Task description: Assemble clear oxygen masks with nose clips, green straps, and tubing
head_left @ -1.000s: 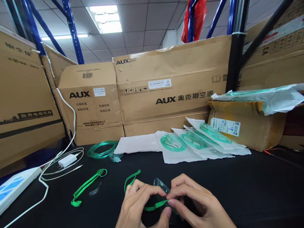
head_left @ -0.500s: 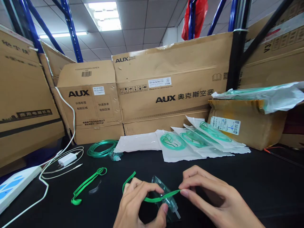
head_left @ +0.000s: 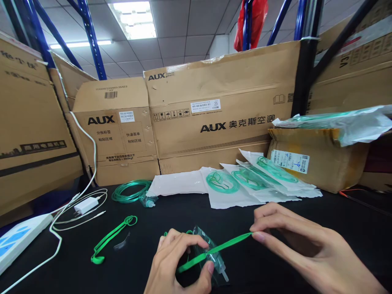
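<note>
A flat green strap (head_left: 228, 244) stretches between my two hands, rising to the right. Its right end is pinched between the thumb and fingertips of my right hand (head_left: 294, 241). My left hand (head_left: 180, 261) closes thumb and forefinger around the strap near its middle, by a clear plastic piece (head_left: 216, 258) with a pale nozzle. That piece lies behind and below the strap, partly covered by my left fingers; whether they touch it is unclear. A second green strap (head_left: 110, 237) lies looped on the black table at left, beside a small clear piece (head_left: 122, 241).
Coiled green tubing (head_left: 130, 192) sits at the back left. White pouches (head_left: 223, 201) with green tubing stand along the back, before cardboard boxes (head_left: 214, 122). A white power strip (head_left: 21, 241), cables and a charger (head_left: 86, 205) occupy the left. A brown box (head_left: 321, 163) stands at right.
My right hand has moved right and slightly up, drawing the strap's end farther from my left hand. The strap's other end has slid in behind my left hand.
</note>
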Action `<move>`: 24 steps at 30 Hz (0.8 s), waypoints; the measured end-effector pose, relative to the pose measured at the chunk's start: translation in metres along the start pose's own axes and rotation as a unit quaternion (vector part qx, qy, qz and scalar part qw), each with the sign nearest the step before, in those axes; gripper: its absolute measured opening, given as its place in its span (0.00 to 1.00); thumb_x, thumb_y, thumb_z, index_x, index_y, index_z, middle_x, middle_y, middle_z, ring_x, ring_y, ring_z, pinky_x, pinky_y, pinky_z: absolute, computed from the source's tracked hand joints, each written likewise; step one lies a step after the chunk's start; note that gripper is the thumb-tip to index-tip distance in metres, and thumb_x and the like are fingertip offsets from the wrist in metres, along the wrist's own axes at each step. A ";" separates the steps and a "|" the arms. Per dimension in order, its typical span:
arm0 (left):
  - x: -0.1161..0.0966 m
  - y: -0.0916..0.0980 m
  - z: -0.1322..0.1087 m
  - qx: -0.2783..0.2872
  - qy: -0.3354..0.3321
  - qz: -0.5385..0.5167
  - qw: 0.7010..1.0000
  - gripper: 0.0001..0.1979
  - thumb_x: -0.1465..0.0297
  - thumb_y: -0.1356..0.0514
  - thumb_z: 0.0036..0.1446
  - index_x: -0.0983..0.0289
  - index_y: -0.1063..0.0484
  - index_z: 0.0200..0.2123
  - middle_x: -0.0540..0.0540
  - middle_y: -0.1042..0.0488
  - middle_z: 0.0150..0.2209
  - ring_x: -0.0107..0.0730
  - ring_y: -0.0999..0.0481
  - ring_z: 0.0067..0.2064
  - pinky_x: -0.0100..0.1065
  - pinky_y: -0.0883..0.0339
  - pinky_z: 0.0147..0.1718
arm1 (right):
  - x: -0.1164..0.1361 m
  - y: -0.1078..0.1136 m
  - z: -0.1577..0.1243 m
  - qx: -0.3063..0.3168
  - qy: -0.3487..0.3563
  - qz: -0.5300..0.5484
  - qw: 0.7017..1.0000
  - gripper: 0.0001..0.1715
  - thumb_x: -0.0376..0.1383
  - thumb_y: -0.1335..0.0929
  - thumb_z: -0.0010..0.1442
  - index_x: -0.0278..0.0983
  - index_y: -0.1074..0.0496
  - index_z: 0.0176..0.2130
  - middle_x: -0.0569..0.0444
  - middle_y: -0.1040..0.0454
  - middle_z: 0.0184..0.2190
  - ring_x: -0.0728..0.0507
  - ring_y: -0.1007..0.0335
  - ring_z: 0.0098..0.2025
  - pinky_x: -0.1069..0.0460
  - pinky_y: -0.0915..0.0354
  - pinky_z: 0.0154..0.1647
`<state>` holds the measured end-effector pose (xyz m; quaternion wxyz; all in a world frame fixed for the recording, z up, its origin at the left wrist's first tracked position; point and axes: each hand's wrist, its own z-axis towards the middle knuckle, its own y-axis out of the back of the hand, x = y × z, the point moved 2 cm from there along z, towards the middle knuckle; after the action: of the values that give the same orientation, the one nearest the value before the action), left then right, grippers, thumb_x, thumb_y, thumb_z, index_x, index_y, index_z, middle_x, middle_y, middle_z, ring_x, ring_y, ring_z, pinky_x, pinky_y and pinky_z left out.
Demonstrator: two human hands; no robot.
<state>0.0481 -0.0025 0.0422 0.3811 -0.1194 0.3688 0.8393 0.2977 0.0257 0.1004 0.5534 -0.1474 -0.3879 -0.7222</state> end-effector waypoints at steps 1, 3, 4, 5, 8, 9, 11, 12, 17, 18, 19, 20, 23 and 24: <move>0.000 0.000 0.000 0.000 0.003 -0.002 1.000 0.12 0.75 0.35 0.54 0.54 0.21 0.40 0.48 0.23 0.32 0.37 0.25 0.33 0.38 0.34 0.38 | -0.002 0.004 0.000 -0.003 -0.002 -0.003 1.000 0.07 0.46 0.24 0.65 0.50 0.17 0.34 0.59 0.18 0.36 0.44 0.20 0.41 0.57 0.28 0.41; 0.000 0.000 0.000 0.001 0.010 -0.006 1.000 0.12 0.75 0.36 0.55 0.54 0.21 0.40 0.48 0.23 0.32 0.37 0.25 0.33 0.39 0.33 0.39 | -0.006 0.011 -0.001 -0.015 -0.010 -0.010 1.000 0.09 0.49 0.23 0.64 0.50 0.17 0.34 0.57 0.18 0.36 0.42 0.22 0.43 0.55 0.27 0.43; 0.001 -0.001 -0.001 0.002 0.013 -0.007 1.000 0.11 0.74 0.36 0.55 0.54 0.21 0.40 0.48 0.23 0.32 0.38 0.24 0.33 0.39 0.33 0.40 | -0.007 0.014 -0.001 -0.026 -0.015 -0.012 0.999 0.09 0.50 0.23 0.63 0.50 0.17 0.33 0.57 0.18 0.36 0.41 0.22 0.44 0.54 0.27 0.43; 0.001 -0.001 -0.001 0.002 0.015 -0.007 1.000 0.11 0.74 0.36 0.55 0.54 0.21 0.40 0.48 0.23 0.33 0.38 0.24 0.33 0.40 0.32 0.40 | -0.008 0.015 -0.002 -0.033 -0.019 -0.013 0.999 0.10 0.50 0.23 0.62 0.50 0.17 0.33 0.56 0.18 0.36 0.40 0.22 0.44 0.54 0.27 0.43; 0.002 -0.003 -0.002 0.002 0.008 0.000 1.000 0.11 0.75 0.35 0.55 0.54 0.22 0.40 0.47 0.22 0.32 0.38 0.24 0.32 0.43 0.31 0.44 | -0.002 0.010 -0.002 -0.023 -0.013 0.001 1.000 0.10 0.49 0.23 0.63 0.49 0.16 0.32 0.54 0.19 0.34 0.40 0.21 0.41 0.52 0.26 0.40; 0.003 -0.003 -0.002 0.002 0.002 0.001 1.000 0.11 0.75 0.35 0.55 0.54 0.22 0.40 0.47 0.22 0.31 0.37 0.24 0.32 0.44 0.30 0.46 | 0.001 0.005 -0.002 -0.009 -0.008 0.011 1.000 0.09 0.47 0.23 0.63 0.49 0.16 0.32 0.54 0.19 0.33 0.40 0.21 0.39 0.52 0.25 0.39; 0.004 -0.004 -0.002 0.006 -0.016 -0.005 1.000 0.12 0.76 0.36 0.55 0.54 0.22 0.40 0.46 0.21 0.31 0.37 0.23 0.32 0.45 0.30 0.49 | 0.008 -0.006 -0.002 0.023 0.006 0.035 0.999 0.08 0.44 0.24 0.65 0.48 0.17 0.32 0.56 0.20 0.32 0.43 0.21 0.35 0.53 0.25 0.37; 0.004 -0.004 -0.002 0.010 -0.028 -0.013 0.999 0.13 0.77 0.36 0.56 0.53 0.22 0.40 0.45 0.19 0.32 0.36 0.22 0.33 0.44 0.30 0.49 | 0.011 -0.011 -0.002 0.038 0.006 0.044 0.998 0.07 0.42 0.25 0.66 0.48 0.17 0.33 0.56 0.20 0.32 0.43 0.20 0.34 0.53 0.25 0.36; 0.008 -0.004 0.000 0.036 -0.071 -0.059 0.995 0.12 0.75 0.34 0.64 0.50 0.20 0.45 0.45 0.14 0.38 0.35 0.17 0.37 0.41 0.32 0.51 | 0.013 -0.028 -0.006 0.086 -0.004 0.083 0.993 0.07 0.35 0.24 0.64 0.50 0.15 0.38 0.58 0.18 0.34 0.44 0.19 0.36 0.53 0.25 0.38; 0.010 -0.004 0.000 0.039 -0.067 -0.066 0.995 0.09 0.73 0.33 0.66 0.50 0.20 0.45 0.44 0.14 0.38 0.35 0.17 0.38 0.41 0.33 0.51 | 0.011 -0.029 -0.006 0.083 -0.018 0.097 0.992 0.08 0.36 0.23 0.64 0.52 0.15 0.42 0.57 0.17 0.35 0.43 0.18 0.37 0.52 0.24 0.39; 0.011 -0.003 0.001 0.042 -0.062 -0.072 0.995 0.06 0.69 0.33 0.67 0.50 0.20 0.45 0.44 0.14 0.38 0.35 0.17 0.37 0.40 0.33 0.50 | 0.007 -0.031 -0.007 0.074 -0.038 0.109 0.991 0.12 0.38 0.23 0.64 0.53 0.16 0.47 0.57 0.16 0.38 0.42 0.18 0.39 0.52 0.23 0.41; 0.013 -0.003 0.001 0.046 -0.059 -0.077 0.994 0.03 0.66 0.33 0.69 0.50 0.20 0.44 0.44 0.14 0.38 0.35 0.18 0.37 0.39 0.32 0.49 | 0.003 -0.032 -0.007 0.062 -0.065 0.117 0.989 0.16 0.41 0.24 0.64 0.53 0.17 0.52 0.56 0.16 0.40 0.41 0.17 0.41 0.50 0.22 0.43; 0.014 -0.004 0.002 0.054 -0.064 -0.085 0.993 0.07 0.60 0.37 0.72 0.53 0.21 0.43 0.47 0.15 0.35 0.34 0.20 0.34 0.37 0.32 0.41 | -0.011 -0.039 -0.009 0.046 -0.142 0.099 0.984 0.22 0.49 0.27 0.66 0.47 0.20 0.58 0.51 0.15 0.45 0.39 0.17 0.44 0.47 0.21 0.46; 0.014 -0.004 0.003 0.054 -0.068 -0.087 0.992 0.09 0.59 0.38 0.73 0.54 0.21 0.42 0.48 0.15 0.34 0.34 0.20 0.34 0.37 0.32 0.41 | -0.015 -0.043 -0.011 0.056 -0.156 0.083 0.983 0.23 0.50 0.28 0.67 0.46 0.19 0.57 0.50 0.14 0.45 0.38 0.17 0.44 0.46 0.22 0.47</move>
<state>0.0419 0.0087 0.0352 0.4830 -0.0735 0.3752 0.7878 0.2655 0.0318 0.0666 0.5517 -0.2581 -0.4958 -0.6190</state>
